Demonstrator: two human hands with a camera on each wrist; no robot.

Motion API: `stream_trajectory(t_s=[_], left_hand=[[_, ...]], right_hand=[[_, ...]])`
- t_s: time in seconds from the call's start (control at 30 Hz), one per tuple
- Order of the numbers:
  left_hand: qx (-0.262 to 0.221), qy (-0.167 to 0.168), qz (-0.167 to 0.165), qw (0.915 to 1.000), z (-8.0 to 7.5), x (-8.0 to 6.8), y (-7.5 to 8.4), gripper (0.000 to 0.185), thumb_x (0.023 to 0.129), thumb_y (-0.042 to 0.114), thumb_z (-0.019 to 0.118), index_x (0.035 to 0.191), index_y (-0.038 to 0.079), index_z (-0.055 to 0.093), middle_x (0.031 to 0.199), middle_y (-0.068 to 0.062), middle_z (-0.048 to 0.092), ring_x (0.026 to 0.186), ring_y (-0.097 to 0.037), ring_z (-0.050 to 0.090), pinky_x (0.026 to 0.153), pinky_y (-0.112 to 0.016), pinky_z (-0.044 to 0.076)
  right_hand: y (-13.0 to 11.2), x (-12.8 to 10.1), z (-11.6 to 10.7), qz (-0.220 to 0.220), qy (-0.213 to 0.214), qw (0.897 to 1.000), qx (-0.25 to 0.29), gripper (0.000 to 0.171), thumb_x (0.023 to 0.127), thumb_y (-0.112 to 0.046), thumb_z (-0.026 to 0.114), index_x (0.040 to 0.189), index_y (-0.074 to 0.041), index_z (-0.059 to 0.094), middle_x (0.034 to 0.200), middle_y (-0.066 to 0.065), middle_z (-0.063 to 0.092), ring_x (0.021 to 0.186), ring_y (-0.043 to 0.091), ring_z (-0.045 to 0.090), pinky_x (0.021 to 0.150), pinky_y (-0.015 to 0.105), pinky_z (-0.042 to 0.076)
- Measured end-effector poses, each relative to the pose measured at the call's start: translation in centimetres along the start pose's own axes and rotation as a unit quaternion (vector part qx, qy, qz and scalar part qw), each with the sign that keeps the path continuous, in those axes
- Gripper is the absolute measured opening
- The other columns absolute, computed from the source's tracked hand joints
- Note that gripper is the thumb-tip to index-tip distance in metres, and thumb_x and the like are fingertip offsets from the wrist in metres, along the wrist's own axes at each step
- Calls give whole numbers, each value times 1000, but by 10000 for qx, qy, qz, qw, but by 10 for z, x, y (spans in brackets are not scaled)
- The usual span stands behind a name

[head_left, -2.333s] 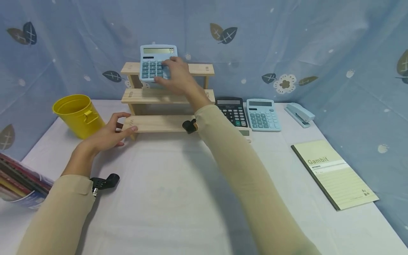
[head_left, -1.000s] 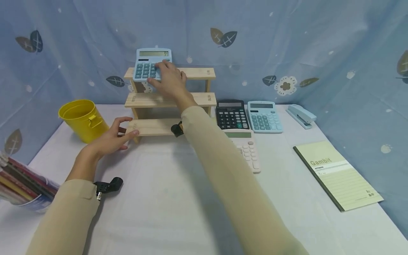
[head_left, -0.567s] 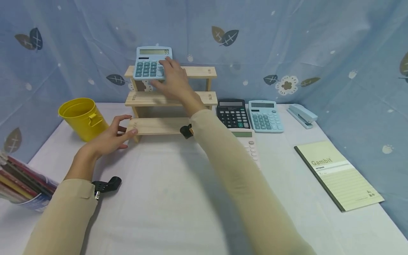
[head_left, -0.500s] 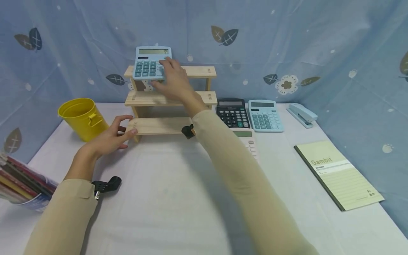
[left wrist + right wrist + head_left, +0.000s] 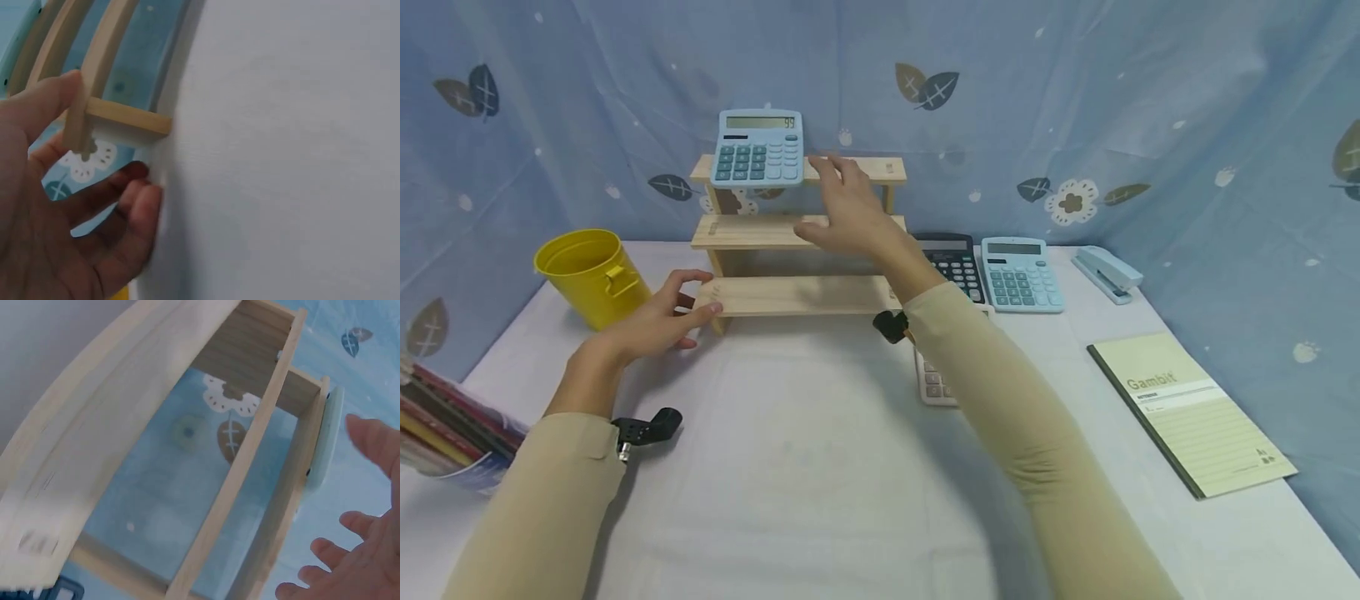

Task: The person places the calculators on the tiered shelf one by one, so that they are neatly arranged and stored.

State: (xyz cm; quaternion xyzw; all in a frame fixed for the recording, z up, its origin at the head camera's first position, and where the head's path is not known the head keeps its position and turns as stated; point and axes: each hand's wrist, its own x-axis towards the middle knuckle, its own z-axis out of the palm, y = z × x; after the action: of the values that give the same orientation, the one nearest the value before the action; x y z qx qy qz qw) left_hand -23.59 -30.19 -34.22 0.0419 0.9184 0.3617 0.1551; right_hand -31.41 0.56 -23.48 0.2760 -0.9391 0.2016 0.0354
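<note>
A light-blue calculator (image 5: 758,150) leans upright on the left part of the top tier of a three-tier wooden shelf (image 5: 790,296), its screen showing 99. My right hand (image 5: 853,212) is off it, just to its right in front of the upper tiers, fingers spread and holding nothing. In the right wrist view a gap shows between the fingers (image 5: 39,103) of neither tool but bare hand and the calculator (image 5: 326,440). My left hand (image 5: 651,321) pinches the left end of the bottom board between thumb and index finger, the other fingers loosely bent below.
Right of the shelf lie a black calculator (image 5: 955,265), another light-blue calculator (image 5: 1021,275) and a pale one (image 5: 934,385), partly under my right forearm. A stapler (image 5: 1107,273) and notebook (image 5: 1187,412) lie farther right. A yellow bucket (image 5: 587,275) and pencil tub (image 5: 460,425) stand left.
My right hand has let go of the light-blue calculator and moved right and down from it. The calculator stays on the top tier. My left hand keeps its hold on the shelf.
</note>
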Motion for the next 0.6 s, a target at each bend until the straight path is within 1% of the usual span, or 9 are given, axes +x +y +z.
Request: stream_trajectory(t_s=[0.1,0.2,0.3,0.33,0.47,0.6], left_hand=[[47,-53,0,10000,-3,4,2,83,101,59,55,159,26,7,148,-31,34,107,-33,60,84,-35,54],[66,-99,-50,9999,-4,4,1,85,99,59,58,159,24,8,149,-31,33,105,-32,60,81,-33,53],[35,-75,-76,9999,-4,3,2,87,98,60,59,158,25,7,149,-31,33,110,-34,58,80,-33,54],[23,-62,-77,9999,-5,2,2,86,98,61,59,157,26,7,149,-31,33,111,-35,57,80,-33,54],[1,-47,-73,10000,-4,-1,3,84,97,63,59,154,29,9,148,-29,35,111,-34,57,81,-32,53],[-27,-57,-41,10000,-3,1,5,83,96,64,59,153,28,11,149,-29,36,111,-34,56,81,-32,53]], right_hand=[[5,-12,-5,117,-23,9999,-68,91,99,-47,61,165,-21,5,170,10,4,158,30,7,125,46,16],[10,-21,-5,121,55,9999,-29,90,99,-46,62,165,-22,7,170,10,7,157,32,7,125,49,17],[17,-28,-5,1,304,9995,-11,86,99,-44,63,164,-19,14,168,11,15,155,35,13,123,50,21],[19,-30,-5,-61,431,9991,-12,84,98,-43,64,163,-17,18,166,11,19,153,36,18,122,50,23],[30,-42,-5,-253,858,9959,-124,78,97,-44,66,159,-13,30,160,12,32,146,36,29,119,48,29],[43,-59,-7,-387,1008,9941,-143,78,95,-46,69,157,-12,35,157,13,37,146,37,31,118,50,29]])
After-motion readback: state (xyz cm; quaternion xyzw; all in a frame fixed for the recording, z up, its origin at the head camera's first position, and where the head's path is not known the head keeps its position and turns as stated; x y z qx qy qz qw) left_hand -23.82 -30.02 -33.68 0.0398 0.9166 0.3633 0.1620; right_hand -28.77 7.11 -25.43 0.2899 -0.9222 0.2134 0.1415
